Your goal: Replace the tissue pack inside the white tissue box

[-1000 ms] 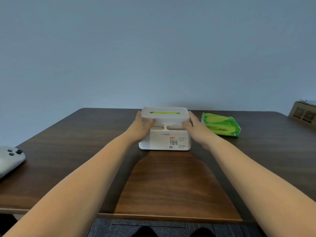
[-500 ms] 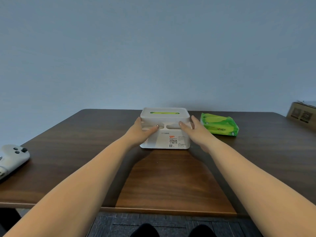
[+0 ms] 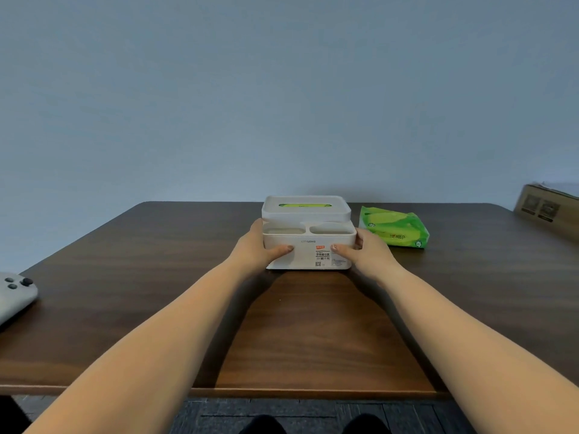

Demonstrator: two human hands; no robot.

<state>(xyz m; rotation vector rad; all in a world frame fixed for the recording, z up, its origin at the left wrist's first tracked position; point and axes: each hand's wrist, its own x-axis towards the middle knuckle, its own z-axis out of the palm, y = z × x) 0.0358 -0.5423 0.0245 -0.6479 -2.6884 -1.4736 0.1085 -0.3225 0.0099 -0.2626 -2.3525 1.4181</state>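
Observation:
The white tissue box (image 3: 308, 256) stands on the dark wooden table (image 3: 156, 277), with a printed label on its front and two small open compartments at its near top. Its lid (image 3: 305, 216) has a slot showing green. My left hand (image 3: 255, 250) grips the box's left side, thumb on the front face. My right hand (image 3: 366, 252) grips the right side the same way. A green tissue pack (image 3: 394, 227) lies on the table just right of the box, apart from it.
A grey game controller (image 3: 14, 296) lies at the table's left edge. A cardboard box (image 3: 548, 211) sits at the far right. A lighter wood panel (image 3: 313, 333) runs from the box to the near table edge. A plain wall stands behind.
Both hands slid from the box's upper rim down to its lower sides, thumbs now on the front face. The box sits slightly nearer to me.

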